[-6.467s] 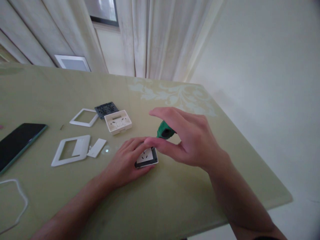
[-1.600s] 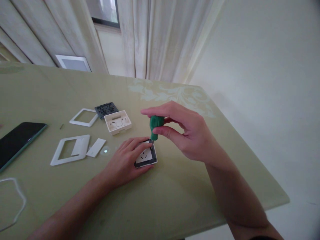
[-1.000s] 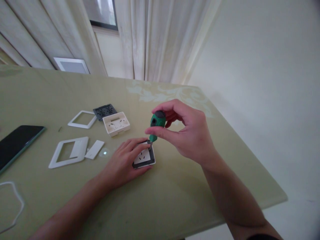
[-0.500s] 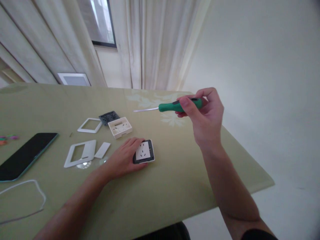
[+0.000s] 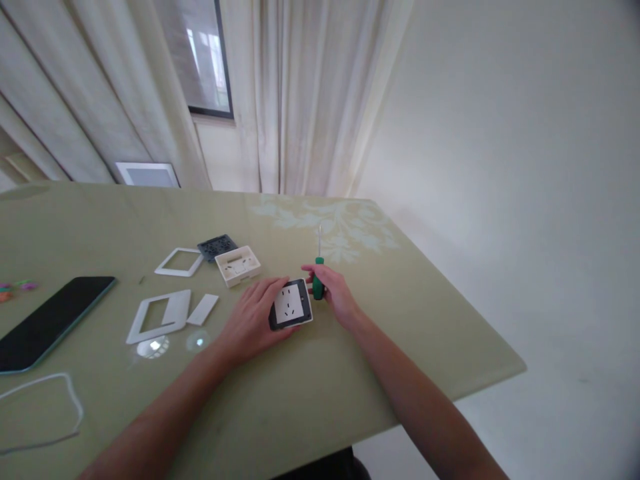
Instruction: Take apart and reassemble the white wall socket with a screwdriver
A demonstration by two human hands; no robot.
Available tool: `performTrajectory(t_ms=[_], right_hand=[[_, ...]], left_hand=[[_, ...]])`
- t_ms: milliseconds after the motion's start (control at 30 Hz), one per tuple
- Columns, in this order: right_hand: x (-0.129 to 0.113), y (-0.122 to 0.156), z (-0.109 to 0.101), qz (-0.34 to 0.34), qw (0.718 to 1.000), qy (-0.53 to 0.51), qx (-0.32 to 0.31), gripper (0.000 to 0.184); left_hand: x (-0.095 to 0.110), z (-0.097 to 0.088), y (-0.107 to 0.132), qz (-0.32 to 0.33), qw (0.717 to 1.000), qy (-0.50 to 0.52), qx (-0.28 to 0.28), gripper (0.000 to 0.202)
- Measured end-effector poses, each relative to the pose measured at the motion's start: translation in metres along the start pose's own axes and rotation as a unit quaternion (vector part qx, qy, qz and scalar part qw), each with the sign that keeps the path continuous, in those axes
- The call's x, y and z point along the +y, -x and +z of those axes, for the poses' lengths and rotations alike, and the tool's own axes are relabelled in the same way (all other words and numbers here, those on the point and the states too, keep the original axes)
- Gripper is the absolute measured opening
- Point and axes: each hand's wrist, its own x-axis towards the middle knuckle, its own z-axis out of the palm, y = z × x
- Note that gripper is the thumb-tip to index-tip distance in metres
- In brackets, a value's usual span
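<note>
My left hand [image 5: 257, 312] grips a wall socket [image 5: 289, 303] from its left side. The socket has a white face with slots, a dark frame around it and a white box beneath. Beside the socket's right edge, my right hand [image 5: 333, 290] is closed around the green handle of a screwdriver [image 5: 319, 277]. Its metal shaft points away from me, toward the far side of the table. Just beyond my left hand sits an open white back box [image 5: 239, 265], with a dark plate [image 5: 217, 247] behind it.
On the table [image 5: 425, 320] lie a white frame [image 5: 173, 270], a white cover plate [image 5: 176, 312] and a small white rectangular piece [image 5: 203, 309]. Farther left are a phone [image 5: 55, 323], a white cable [image 5: 73, 397] and small coloured bits [image 5: 20, 285]. Curtains hang behind.
My right hand has come down and left to the socket's side. The screwdriver has turned from pointing left to pointing away from me. My left hand keeps its hold on the socket.
</note>
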Motion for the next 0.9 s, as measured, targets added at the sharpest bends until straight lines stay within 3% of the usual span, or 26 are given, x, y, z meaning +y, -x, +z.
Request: performTrajectory(t_ms=[133,233,333,400,533,667,900], right_hand=[[-0.002,0.008,0.007,0.033,0.998,0.02,-0.059,0.052],[0.0,0.012,0.011,0.043,0.996,0.028,-0.071,0.049],[0.005,0.01,0.011,0.066,0.996,0.031,-0.058,0.053],[0.008,0.006,0.009,0.053,0.995,0.074,-0.035,0.05],[0.009,0.0,0.0,-0.016,0.97,0.243,0.004,0.039],[0.006,-0.002,-0.007,-0.038,0.956,0.29,0.013,0.03],[0.008,-0.001,-0.004,-0.071,0.943,0.326,0.019,0.024]], left_hand=[[0.004,-0.004,-0.001,0.037,0.999,0.003,-0.005,0.086],[0.005,-0.025,-0.006,0.028,0.999,0.007,-0.031,0.077],[0.0,-0.056,-0.011,-0.14,0.988,-0.059,-0.011,0.05],[-0.007,-0.073,-0.01,-0.267,0.949,-0.166,-0.01,0.049],[-0.03,-0.08,0.006,-0.354,0.896,-0.248,-0.1,0.05],[-0.044,-0.067,0.016,-0.325,0.901,-0.241,-0.154,0.048],[-0.034,-0.048,0.002,-0.225,0.941,-0.203,-0.151,0.042]])
